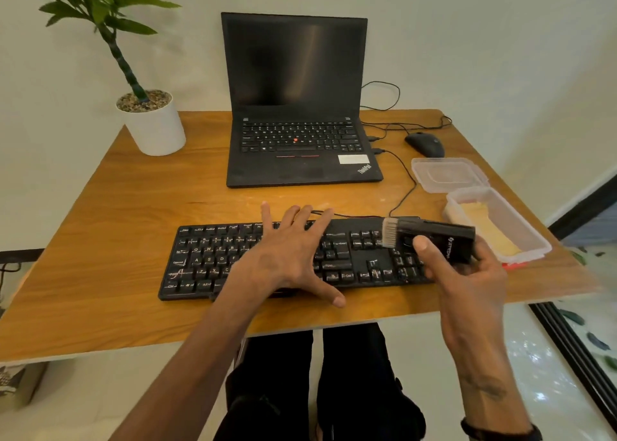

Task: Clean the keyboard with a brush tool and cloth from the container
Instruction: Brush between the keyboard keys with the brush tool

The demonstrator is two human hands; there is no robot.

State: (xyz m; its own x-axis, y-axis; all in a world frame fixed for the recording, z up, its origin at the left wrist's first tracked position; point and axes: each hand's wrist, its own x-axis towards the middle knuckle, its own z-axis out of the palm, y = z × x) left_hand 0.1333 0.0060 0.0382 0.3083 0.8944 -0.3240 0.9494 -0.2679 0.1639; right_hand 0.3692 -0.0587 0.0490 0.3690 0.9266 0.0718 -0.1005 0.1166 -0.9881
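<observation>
1. There is one view only, from a wide-angle camera worn on the person's head, so no second view shares the scene.
2. It faces forward and down, toward 12 o'clock, over the wooden counter (100,240) to the wall behind.
3. It sits near: forearms rise from the bottom edge, with the person's legs under the counter's near edge at 6 o'clock.
4. Straight edges bow toward the frame's borders.

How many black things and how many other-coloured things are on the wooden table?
Black: 4 - open black laptop, black computer mouse, black wired keyboard, black brush tool held over it in the right hand
Clear: 2 - clear plastic container, its clear lid
White: 1 - white plant pot
Yellow: 1 - yellow cloth
Total: 8
</observation>
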